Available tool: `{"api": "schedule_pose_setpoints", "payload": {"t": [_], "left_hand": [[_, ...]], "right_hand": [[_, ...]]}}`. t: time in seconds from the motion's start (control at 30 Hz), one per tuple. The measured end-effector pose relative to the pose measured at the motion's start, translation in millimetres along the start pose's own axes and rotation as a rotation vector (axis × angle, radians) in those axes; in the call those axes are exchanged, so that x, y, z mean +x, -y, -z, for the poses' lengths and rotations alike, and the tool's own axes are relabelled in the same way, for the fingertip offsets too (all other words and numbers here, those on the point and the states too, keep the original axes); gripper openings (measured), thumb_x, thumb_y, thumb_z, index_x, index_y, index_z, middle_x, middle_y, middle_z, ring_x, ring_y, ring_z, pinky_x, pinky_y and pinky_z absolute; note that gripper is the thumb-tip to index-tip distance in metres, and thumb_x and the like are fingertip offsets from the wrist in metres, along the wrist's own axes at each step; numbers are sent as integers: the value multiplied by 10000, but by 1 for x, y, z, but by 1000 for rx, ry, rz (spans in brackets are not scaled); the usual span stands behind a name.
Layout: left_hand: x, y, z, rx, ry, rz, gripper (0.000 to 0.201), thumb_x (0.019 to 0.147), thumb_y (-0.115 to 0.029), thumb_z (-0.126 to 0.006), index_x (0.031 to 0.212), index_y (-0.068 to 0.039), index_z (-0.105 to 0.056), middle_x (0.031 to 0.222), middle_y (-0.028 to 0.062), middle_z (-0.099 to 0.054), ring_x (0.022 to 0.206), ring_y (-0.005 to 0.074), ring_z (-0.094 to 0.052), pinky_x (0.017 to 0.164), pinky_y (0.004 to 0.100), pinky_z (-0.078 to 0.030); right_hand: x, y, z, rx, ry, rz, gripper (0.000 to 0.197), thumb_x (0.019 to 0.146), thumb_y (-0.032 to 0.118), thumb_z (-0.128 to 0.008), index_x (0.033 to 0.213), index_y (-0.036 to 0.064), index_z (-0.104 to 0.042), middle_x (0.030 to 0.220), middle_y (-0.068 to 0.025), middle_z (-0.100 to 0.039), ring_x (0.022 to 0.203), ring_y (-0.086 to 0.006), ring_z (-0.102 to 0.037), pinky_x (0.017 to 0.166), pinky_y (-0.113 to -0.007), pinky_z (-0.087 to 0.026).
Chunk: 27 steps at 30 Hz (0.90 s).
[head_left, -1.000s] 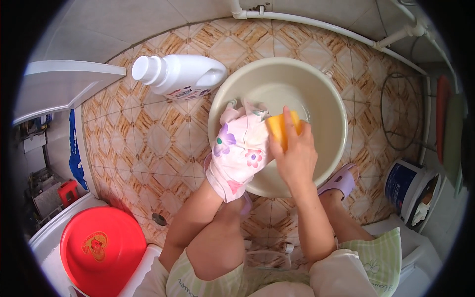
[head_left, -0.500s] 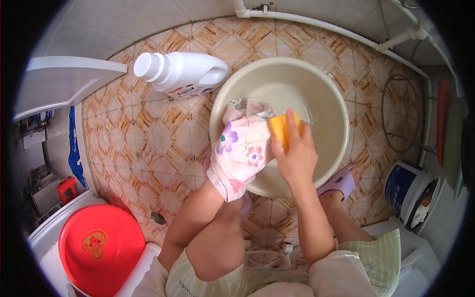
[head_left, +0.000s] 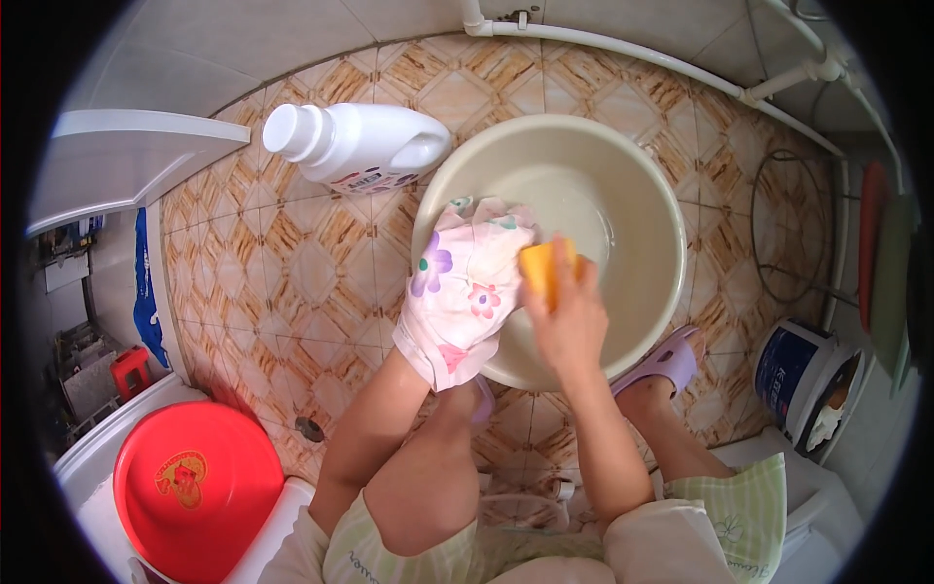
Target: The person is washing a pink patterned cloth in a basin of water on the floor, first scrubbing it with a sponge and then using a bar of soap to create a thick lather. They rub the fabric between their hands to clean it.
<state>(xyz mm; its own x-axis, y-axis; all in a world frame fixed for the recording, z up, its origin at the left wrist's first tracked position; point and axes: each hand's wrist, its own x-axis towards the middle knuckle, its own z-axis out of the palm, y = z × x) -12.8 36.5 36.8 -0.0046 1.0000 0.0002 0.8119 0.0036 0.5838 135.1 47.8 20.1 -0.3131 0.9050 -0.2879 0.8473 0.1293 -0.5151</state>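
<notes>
A pale pink garment with purple and red flowers covers my left hand, which is inside it; only my left forearm comes out below, so the fingers are hidden. The cloth hangs over the left side of a cream plastic basin. My right hand is closed around a yellow block, a sponge or a bar of soap; I cannot tell which. The block touches or nearly touches the right side of the garment, above the basin. A little water seems to lie in the basin's bottom.
A white detergent bottle lies on the tiled floor left of the basin. A red basin is at lower left, near a white door. A blue and white bucket stands at right. White pipes run along the wall.
The covered left hand has shifted slightly left and turned a little. My right hand, with the yellow block, has moved left and slightly down toward me.
</notes>
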Motion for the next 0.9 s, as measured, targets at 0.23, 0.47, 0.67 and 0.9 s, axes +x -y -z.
{"api": "schedule_pose_setpoints", "payload": {"t": [0.23, 0.47, 0.67, 0.9], "left_hand": [[-2, 5, -10, -115, -104, -96, 239, 785, -204, -531, 977, -79, -600, 1054, 95, -577, 1008, 275, -515, 957, 408, -314], [-14, 8, -24, -100, -14, -69, 322, 910, -200, -407, 1180, -44, -485, 1201, 132, -496, 1108, 263, -463, 1004, 385, -311], [-15, -6, -12, -441, 81, 72, 348, 939, -233, -362, 1210, -42, -468, 1205, 119, -511, 1149, 247, -448, 1011, 381, -310], [-16, -4, -5, -397, 40, 39, 368, 953, -269, -327, 1215, -40, -447, 1170, 100, -532, 1115, 225, -481, 989, 351, -343]], "right_hand": [[-7, 2, -7, 49, -50, 104, 650, 769, 326, -595, 1357, 144, -383, 1118, -192, -468, 935, -346, -548, 693, -414, -508], [-15, 16, -12, -55, -74, 207, 681, 739, 316, -616, 1358, 149, -385, 1120, -191, -475, 914, -334, -554, 698, -412, -516], [-19, 16, -9, 41, -5, 291, 657, 736, 289, -627, 1336, 130, -411, 1081, -181, -482, 896, -326, -555, 684, -412, -516], [-13, 16, -5, -51, -45, 164, 638, 750, 304, -612, 1331, 129, -415, 1044, -173, -483, 864, -328, -550, 676, -422, -509]]}}
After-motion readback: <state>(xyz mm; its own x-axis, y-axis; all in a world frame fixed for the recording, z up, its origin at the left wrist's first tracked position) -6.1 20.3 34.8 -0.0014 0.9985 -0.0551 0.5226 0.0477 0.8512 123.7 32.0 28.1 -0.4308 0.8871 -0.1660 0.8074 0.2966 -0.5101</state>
